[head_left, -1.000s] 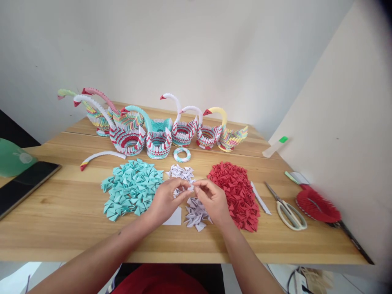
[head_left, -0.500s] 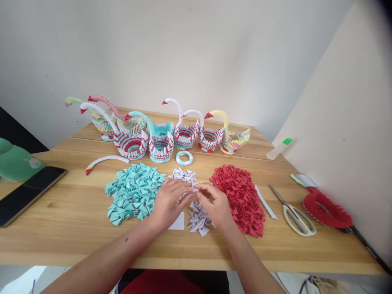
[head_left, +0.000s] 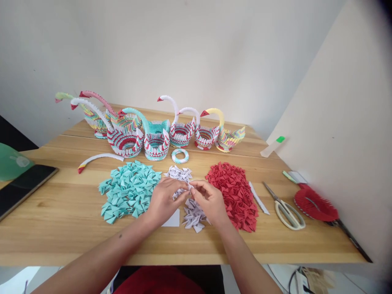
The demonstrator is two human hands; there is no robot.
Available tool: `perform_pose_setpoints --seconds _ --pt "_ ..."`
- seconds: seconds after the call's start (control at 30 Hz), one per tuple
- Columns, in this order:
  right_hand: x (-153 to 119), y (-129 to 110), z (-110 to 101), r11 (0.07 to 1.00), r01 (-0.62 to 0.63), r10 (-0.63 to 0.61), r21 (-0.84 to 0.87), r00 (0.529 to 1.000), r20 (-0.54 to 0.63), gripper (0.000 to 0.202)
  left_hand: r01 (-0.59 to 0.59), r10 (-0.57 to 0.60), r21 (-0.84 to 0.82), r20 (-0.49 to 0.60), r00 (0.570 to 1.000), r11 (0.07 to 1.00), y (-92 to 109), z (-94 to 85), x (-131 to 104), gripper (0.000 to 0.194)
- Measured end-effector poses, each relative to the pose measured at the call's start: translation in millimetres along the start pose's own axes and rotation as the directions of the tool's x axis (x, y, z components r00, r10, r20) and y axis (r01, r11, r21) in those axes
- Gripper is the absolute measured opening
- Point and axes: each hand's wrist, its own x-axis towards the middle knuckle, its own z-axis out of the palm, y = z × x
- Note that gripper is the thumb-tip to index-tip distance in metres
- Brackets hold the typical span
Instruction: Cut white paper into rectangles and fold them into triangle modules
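My left hand (head_left: 165,199) and my right hand (head_left: 210,201) meet over the middle of the table, fingertips pinched together on a small white folded paper piece (head_left: 189,187). Fingers cover most of that piece. White folded paper pieces lie in two heaps, one just beyond my hands (head_left: 179,173) and one below my right hand (head_left: 194,216). To the left spreads a heap of turquoise folded paper triangles (head_left: 130,190); to the right, a red heap (head_left: 235,196). A flat white paper sheet (head_left: 172,219) lies partly under my left wrist.
Several folded-paper swans (head_left: 157,143) stand at the back. A turquoise-and-white paper ring (head_left: 180,156) and a loose white neck (head_left: 101,157) lie before them. Scissors (head_left: 288,210), a white strip (head_left: 259,198) and a red paper piece (head_left: 315,204) are right; a phone (head_left: 27,188) is left.
The whole view has shifted slightly, so things on the table appear farther left. My hands keep their pinch on the white piece, with only small finger movement.
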Motion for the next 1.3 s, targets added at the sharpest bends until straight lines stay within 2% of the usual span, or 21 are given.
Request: perform_pose_setpoints --seconds 0.23,0.43,0.6,0.97,1.3 --pt "-0.8 -6.0 0.5 0.994 0.065 -0.065 -0.085 0.998 -0.004 0.018 0.066 -0.065 -0.028 0.034 0.997 0.997 5.8 -0.1 0.1 0.006" --pt "-1.0 -11.0 0.6 0.972 0.148 -0.146 -0.182 0.989 0.023 0.019 0.227 -0.219 -0.162 0.067 0.973 0.960 7.0 0.5 1.8 0.007" --pt "-0.6 -10.6 0.7 0.969 0.154 -0.153 -0.191 0.988 0.019 0.019 0.270 -0.249 -0.220 0.115 0.961 0.938 8.6 -2.3 2.6 0.009" --pt "-1.4 -8.9 -0.2 0.980 0.117 -0.116 -0.158 0.993 0.019 0.019 0.273 -0.251 -0.226 0.121 0.960 0.935 9.4 -4.6 1.6 0.010" --pt "-1.3 -9.9 -1.5 0.982 0.097 -0.085 -0.162 0.993 0.080 0.019 0.102 -0.099 -0.093 0.038 0.994 0.990 11.1 -3.8 0.7 0.008"
